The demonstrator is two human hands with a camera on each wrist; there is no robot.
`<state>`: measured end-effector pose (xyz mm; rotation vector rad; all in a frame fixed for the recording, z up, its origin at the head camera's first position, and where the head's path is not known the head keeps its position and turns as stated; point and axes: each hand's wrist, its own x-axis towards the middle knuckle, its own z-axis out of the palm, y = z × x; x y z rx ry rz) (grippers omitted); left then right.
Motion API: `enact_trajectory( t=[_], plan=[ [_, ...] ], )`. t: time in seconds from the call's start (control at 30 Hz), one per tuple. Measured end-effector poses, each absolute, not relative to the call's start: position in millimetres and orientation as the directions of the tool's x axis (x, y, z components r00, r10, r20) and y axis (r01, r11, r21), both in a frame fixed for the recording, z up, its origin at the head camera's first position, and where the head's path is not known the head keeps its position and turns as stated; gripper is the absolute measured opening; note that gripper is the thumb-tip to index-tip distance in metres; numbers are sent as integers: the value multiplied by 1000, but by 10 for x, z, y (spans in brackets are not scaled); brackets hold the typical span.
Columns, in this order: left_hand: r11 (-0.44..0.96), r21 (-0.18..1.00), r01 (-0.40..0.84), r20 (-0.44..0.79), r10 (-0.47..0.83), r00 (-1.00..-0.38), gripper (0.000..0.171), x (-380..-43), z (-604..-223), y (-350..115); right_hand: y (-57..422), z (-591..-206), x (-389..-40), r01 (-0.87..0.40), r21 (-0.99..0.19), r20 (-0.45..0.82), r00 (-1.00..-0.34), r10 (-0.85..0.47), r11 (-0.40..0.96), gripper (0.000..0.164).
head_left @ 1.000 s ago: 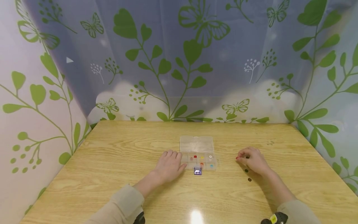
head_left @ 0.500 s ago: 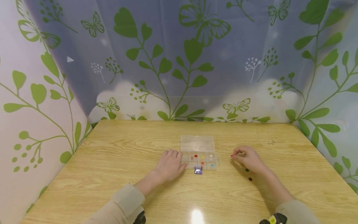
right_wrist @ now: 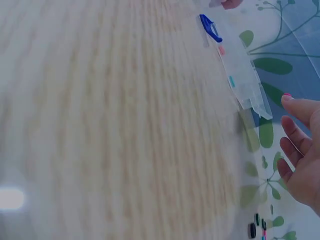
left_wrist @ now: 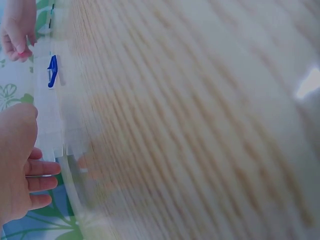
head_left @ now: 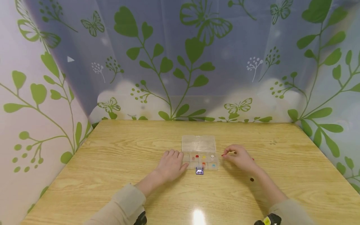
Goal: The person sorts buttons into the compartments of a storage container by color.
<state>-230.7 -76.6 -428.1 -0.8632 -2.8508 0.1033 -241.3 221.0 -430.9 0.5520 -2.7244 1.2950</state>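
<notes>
My right hand point(head_left: 239, 158) pinches a small red button point(head_left: 223, 155) between thumb and fingertips, just right of the clear plastic compartment box point(head_left: 198, 144). The box lies with its lid flipped back, and its blue latch point(head_left: 199, 171) faces me. Several compartments hold small coloured pieces, among them a red one point(head_left: 197, 156), a yellow one point(head_left: 203, 157), a white button point(head_left: 212, 156) and a blue one point(head_left: 213, 165). My left hand point(head_left: 169, 167) rests flat at the box's left end, fingers extended. In the right wrist view the red button point(right_wrist: 286, 95) shows at the thumb tip.
A dark button point(head_left: 252, 179) lies on the wooden table point(head_left: 135, 140) below my right forearm. Another red piece point(head_left: 253, 159) peeks out behind the right hand. Some small clear pieces point(head_left: 273, 142) lie farther back on the right. Patterned cloth point(head_left: 157, 68) hangs behind the table.
My right hand has moved left toward the box, carrying the red button. A red piece behind it has come into view. The left hand has stayed at the box's left end.
</notes>
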Motion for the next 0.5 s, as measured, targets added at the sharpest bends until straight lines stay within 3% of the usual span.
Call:
enact_trajectory(
  t=[0.5],
  plan=[
    [830,-112,547,133,558,-819,46,-2310,-4289,-770,1736,-4259,-2456,-382,-749,236,-917,-322,541,5]
  ],
)
